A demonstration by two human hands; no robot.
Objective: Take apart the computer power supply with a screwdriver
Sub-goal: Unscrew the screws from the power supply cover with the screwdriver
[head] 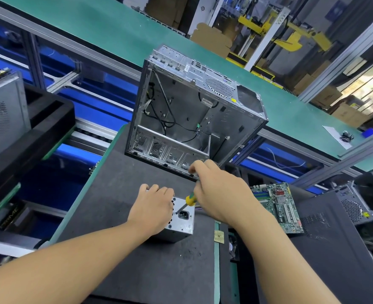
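The power supply [182, 226], a small silver box, is set on the dark tabletop [115, 194], in the middle and on the near side. It is held down by the left hand [152, 207], with the fingers [159, 190] curled over its far top edge. The screwdriver [190, 199], which has a yellow handle, is gripped in the right hand [216, 194], with the fingers wrapped round the handle. Its tip is put on the near face of the box, just left of the black plug socket [183, 215], where a screw seems to be.

So a screw on that face is most likely being turned out. For the next move, the tip must be kept straight in the screw head and the box must be stopped from sliding. More small screws can be seen near the corners of the same face, and those are probably to be done after.

An open, nearly empty computer case [192, 115] is stood just beyond the hands, with only loose wires in it. A green motherboard [277, 207] is laid to the right, and a black case [325, 227] is further right. Nothing is found between the tool and the screw. The near edge of the open case could be bumped by the right hand, as it is close by.
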